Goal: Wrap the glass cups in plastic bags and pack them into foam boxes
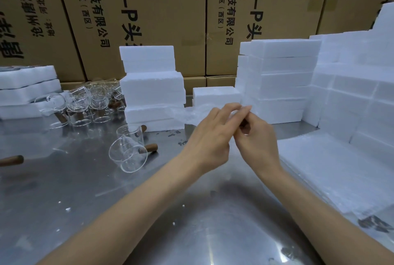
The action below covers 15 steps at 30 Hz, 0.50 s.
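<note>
Cups (85, 105) stand unwrapped near the table's (191, 222) far left edge, with one cup (128, 152) lying nearer the middle. Both hands, left (210, 137) and right (255, 137), pinch a thin clear bag (191, 115) at their fingertips, seemingly opening it. No wrapped cup shows. Foam boxes (153, 94) are stacked along the far edge and right, well apart from the lying cup.

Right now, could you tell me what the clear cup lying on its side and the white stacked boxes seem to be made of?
Clear cup lying on its side: apparently glass, see-through and glossy, with a brown, wood-looking handle. White stacked boxes: matte white foam, grainy at the edges.
</note>
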Motion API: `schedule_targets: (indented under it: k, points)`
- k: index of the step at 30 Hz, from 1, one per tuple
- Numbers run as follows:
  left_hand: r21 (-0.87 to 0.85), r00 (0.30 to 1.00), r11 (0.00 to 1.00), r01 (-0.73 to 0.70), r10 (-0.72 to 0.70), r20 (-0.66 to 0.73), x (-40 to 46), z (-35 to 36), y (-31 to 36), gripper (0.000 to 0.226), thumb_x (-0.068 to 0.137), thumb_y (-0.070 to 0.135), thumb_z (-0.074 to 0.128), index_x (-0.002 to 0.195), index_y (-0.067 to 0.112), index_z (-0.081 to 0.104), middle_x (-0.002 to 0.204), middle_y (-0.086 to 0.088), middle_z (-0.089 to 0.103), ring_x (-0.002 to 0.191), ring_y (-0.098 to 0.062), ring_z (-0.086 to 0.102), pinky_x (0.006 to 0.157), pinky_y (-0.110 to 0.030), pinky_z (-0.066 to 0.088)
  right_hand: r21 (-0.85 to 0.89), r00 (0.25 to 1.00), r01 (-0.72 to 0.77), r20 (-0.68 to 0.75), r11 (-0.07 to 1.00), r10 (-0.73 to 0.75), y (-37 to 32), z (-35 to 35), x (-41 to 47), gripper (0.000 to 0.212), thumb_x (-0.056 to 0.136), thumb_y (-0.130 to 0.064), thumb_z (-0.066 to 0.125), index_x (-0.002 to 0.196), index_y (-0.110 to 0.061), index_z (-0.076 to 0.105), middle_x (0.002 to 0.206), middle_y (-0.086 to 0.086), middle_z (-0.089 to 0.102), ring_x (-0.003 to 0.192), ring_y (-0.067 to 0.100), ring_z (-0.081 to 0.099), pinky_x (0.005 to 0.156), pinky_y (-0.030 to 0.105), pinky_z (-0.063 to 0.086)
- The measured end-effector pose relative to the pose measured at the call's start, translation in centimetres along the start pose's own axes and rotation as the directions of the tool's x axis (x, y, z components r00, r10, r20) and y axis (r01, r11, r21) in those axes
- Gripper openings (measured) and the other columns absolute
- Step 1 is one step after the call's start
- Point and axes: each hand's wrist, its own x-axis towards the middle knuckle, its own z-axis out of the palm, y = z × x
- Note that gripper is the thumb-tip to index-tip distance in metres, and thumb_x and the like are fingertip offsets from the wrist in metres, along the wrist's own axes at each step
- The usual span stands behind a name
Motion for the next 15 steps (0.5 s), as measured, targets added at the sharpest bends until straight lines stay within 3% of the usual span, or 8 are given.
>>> schedule_targets:
  k: [3, 5, 6, 7, 9, 12, 14, 15]
  points:
    - [-0.068, 0.989, 0.987, -0.144, 0.143, -0.023, 0.2, -0.3, 1.3, 0.08, 0.066, -0.017, 0.049, 0.141, 0.01, 0.045, 0.136, -0.013, 0.048, 0.103, -0.031, 0.049, 0.079, -0.043, 0.049, 0.037, 0.984, -0.146, 0.104, 0.989, 0.142, -0.2, 0.6, 0.1, 0.022, 0.089, -0.007, 0.042, 0.078, -0.024, 0.051, 0.072, -0.011, 0.056, 0.073, 0.015, 0.059, 0.06, 0.014, 0.035]
    - [-0.063, 0.962, 0.96, -0.274, 0.273, -0.014, 0.4, -0.2, 2.2, 0.076, 0.063, -0.015, 0.053, 0.135, 0.008, 0.052, 0.131, -0.015, 0.053, 0.108, -0.034, 0.052, 0.085, -0.044, 0.048, 0.174, 0.917, -0.394, 0.139, 0.903, 0.373, 0.1, 0.5, 0.1, 0.026, 0.092, -0.002, 0.034, 0.11, -0.013, 0.049, 0.108, 0.003, 0.056, 0.108, 0.024, 0.054, 0.076, 0.017, 0.034]
    - [-0.068, 0.948, 0.946, -0.318, 0.318, -0.012, 0.4, -0.2, 2.4, 0.073, 0.063, -0.011, 0.055, 0.133, 0.008, 0.055, 0.13, -0.015, 0.054, 0.111, -0.034, 0.053, 0.089, -0.044, 0.047, 0.345, 0.856, -0.515, 0.159, 0.785, 0.492, 0.0, 0.5, 0.1, 0.034, 0.093, 0.001, 0.036, 0.126, -0.004, 0.04, 0.125, 0.009, 0.051, 0.119, 0.027, 0.048, 0.08, 0.013, 0.038]
    - [-0.062, 0.937, 0.935, -0.349, 0.348, -0.025, 0.3, -0.2, 2.4, 0.068, 0.065, -0.005, 0.058, 0.132, 0.009, 0.056, 0.131, -0.015, 0.054, 0.113, -0.033, 0.053, 0.092, -0.043, 0.045, 0.499, 0.817, -0.564, 0.225, 0.657, 0.53, -0.1, 0.5, 0.1, 0.039, 0.094, 0.003, 0.04, 0.133, 0.001, 0.035, 0.13, 0.011, 0.049, 0.119, 0.027, 0.05, 0.072, 0.006, 0.041]
    - [-0.027, 0.92, 0.929, -0.369, 0.361, -0.149, 0.0, -0.3, 1.9, 0.058, 0.073, 0.012, 0.062, 0.131, 0.012, 0.057, 0.135, -0.011, 0.051, 0.119, -0.028, 0.05, 0.098, -0.039, 0.04, 0.601, 0.802, -0.58, 0.306, 0.55, 0.513, 0.2, -0.6, 0.6, 0.024, 0.095, 0.001, 0.044, 0.118, -0.006, 0.049, 0.104, 0.0, 0.059, 0.092, 0.015, 0.061, 0.06, 0.01, 0.044]
    - [-0.062, 0.89, 0.981, -0.183, 0.138, -0.434, -0.4, 0.0, 0.6, 0.055, 0.083, 0.031, 0.053, 0.135, 0.015, 0.044, 0.139, -0.004, 0.036, 0.13, -0.019, 0.034, 0.109, -0.036, 0.028, 0.696, 0.811, -0.57, 0.39, 0.437, 0.436, 0.1, -1.3, 1.3, 0.019, 0.096, -0.001, 0.044, 0.086, -0.011, 0.056, 0.079, 0.008, 0.055, 0.072, 0.019, 0.056, 0.059, 0.025, 0.048]
    - [-0.357, 0.841, 0.933, 0.047, -0.229, -0.49, -0.3, 0.1, -0.3, 0.058, 0.086, 0.036, 0.049, 0.139, 0.019, 0.031, 0.141, 0.002, 0.028, 0.134, -0.012, 0.025, 0.112, -0.03, 0.023, 0.774, 0.775, -0.588, 0.457, 0.234, 0.436, 0.1, -1.6, 1.3, 0.014, 0.097, -0.005, 0.043, 0.093, -0.009, 0.055, 0.084, 0.009, 0.057, 0.075, 0.022, 0.056, 0.062, 0.027, 0.052]
    - [-0.571, 0.795, 0.808, 0.148, -0.44, -0.416, -0.2, -0.1, -0.5, 0.061, 0.088, 0.04, 0.048, 0.141, 0.023, 0.024, 0.143, 0.005, 0.023, 0.135, -0.008, 0.023, 0.111, -0.026, 0.023, 0.782, 0.754, -0.605, 0.5, 0.153, 0.426, 0.2, -1.6, 1.3, 0.012, 0.097, -0.006, 0.042, 0.096, -0.008, 0.054, 0.087, 0.009, 0.057, 0.077, 0.022, 0.057, 0.065, 0.028, 0.053]
